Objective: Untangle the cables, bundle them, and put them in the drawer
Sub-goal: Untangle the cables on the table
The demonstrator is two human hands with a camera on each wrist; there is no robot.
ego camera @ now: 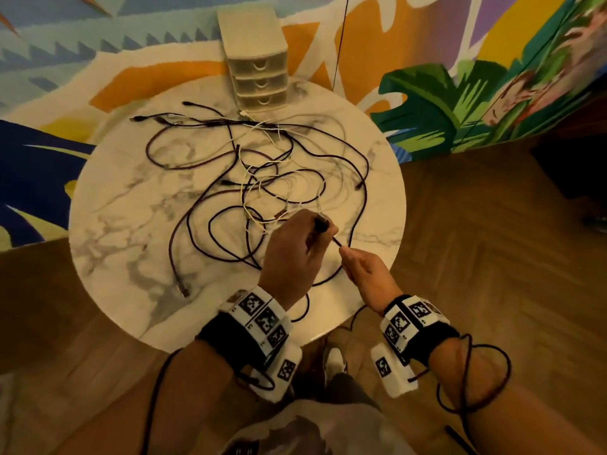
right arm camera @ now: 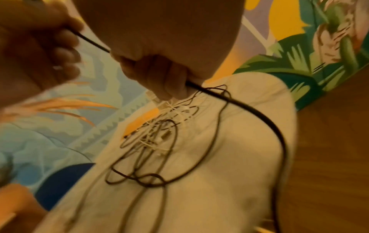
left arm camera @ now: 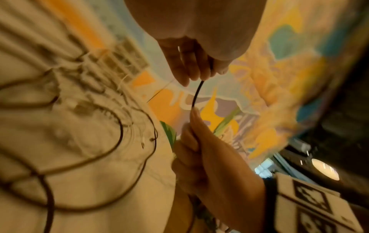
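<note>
1. Worktop (ego camera: 108, 224): a round marble top that carried a loose tangle of dark cables (ego camera: 203, 205) and thin white cables (ego camera: 259, 178), spread from its middle toward the far edge.
2. Drawer unit (ego camera: 259, 83): a small pale chest of three drawers at the far edge of the worktop, all drawers shut; cable ends lay just in front of it.
3. Left hand (ego camera: 292, 254): held above the near right part of the worktop, fingers curled round the end of one dark cable, whose plug (ego camera: 320, 223) showed at the top of the fist.
4. Right hand (ego camera: 368, 270): just to the right of the left hand, fingers pinched on the same dark cable; a short stretch of held cable (left arm camera: 196, 93) ran between the two hands, and the remainder trailed back to the tangle.
5. Step in hand (judged): untangling, with one dark cable being singled out by its end. No bundle had been made and nothing was in a drawer, so the task stood near its start.
6. Next move (judged): drawing this cable clear of the white cables crossing it, feeding it hand over hand so that loops slip free rather than tighten, before coiling it.
</note>
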